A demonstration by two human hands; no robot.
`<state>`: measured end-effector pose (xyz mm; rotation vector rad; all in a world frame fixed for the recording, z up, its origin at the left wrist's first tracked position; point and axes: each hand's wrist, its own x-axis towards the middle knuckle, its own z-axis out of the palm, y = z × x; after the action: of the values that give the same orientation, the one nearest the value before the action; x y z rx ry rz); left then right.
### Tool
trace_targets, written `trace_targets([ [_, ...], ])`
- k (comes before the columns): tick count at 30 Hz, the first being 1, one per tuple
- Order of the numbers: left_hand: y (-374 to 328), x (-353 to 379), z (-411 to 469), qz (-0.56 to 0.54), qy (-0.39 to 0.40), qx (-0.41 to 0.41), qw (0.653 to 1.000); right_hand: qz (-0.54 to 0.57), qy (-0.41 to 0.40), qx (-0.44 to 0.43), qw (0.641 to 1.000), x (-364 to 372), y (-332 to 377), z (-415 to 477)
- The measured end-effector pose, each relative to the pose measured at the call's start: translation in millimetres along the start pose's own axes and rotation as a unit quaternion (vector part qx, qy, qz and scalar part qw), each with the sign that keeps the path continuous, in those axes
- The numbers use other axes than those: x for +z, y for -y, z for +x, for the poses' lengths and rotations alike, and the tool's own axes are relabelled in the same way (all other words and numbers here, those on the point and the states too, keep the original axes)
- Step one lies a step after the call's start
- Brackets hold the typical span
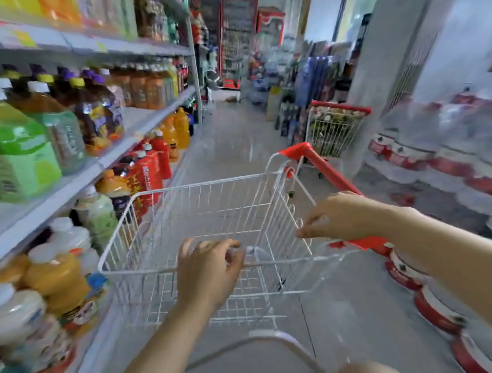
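Supermarket aisle, seen from above by the person shopping. Two bare hands hold one white wire shopping cart [211, 204], which fills the centre of the frame.

The left hand [207, 269], lower centre, lies on the near rim [147, 271] of the basket. Its grip is half closed, with the fingers curled over the top wire and the thumb beside them.

The right hand [339, 216], right of centre, has a tight grip: thumb and fingertips pinch a thin white wire at the basket's right end, just in front of the red handle [331, 174].

The cart stands on the grey floor [231, 142], side-on to the viewer. Its long axis runs left to right across the frame. The handle end is at the right, and the front end points left toward the shelves [151, 121].

Three shelf levels line the left edge, packed with bottles [54, 268] of juice and tea, too many and too blurred to count.

A second cart [338, 126] with a red rim stands in the upper right of the centre, well apart, with goods inside.

Shrink-wrapped packs [448, 138] with red labels are stacked along the right edge.
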<state>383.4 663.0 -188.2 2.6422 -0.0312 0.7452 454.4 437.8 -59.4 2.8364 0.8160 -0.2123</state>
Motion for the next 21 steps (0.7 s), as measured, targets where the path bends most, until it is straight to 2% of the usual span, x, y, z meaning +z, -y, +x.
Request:
trace_targets([
  [3,1.1,12.5,6.4,0.004,-0.036,0.004,0.999,0.022,-0.003,0.021,1.0,0.0,-10.4,-4.8],
  [9,9.1,35.7,56.9,-0.013,-0.01,0.012,1.0,0.137,0.007,0.06,0.989,6.1,-26.7,16.3],
  [13,11.9,51.1,100.8,-0.04,0.011,0.055,0.998,0.217,-0.018,0.027,0.976,3.9,-34.6,35.0],
  [15,9.2,58.3,118.0,-0.014,0.03,0.056,0.998,0.25,-0.013,0.0,0.968,0.9,-34.8,41.4],
  [18,10.9,65.7,141.5,0.051,0.124,0.027,0.991,0.305,0.031,-0.018,0.952,-5.6,-42.1,48.5],
  [20,4.2,65.7,149.1,0.074,0.213,0.015,0.974,0.293,-0.001,0.024,0.956,-16.2,-65.8,50.2],
  [21,-1.7,64.6,150.4,0.081,0.245,0.01,0.966,0.25,-0.031,0.066,0.966,-21.3,-82.9,50.4],
])
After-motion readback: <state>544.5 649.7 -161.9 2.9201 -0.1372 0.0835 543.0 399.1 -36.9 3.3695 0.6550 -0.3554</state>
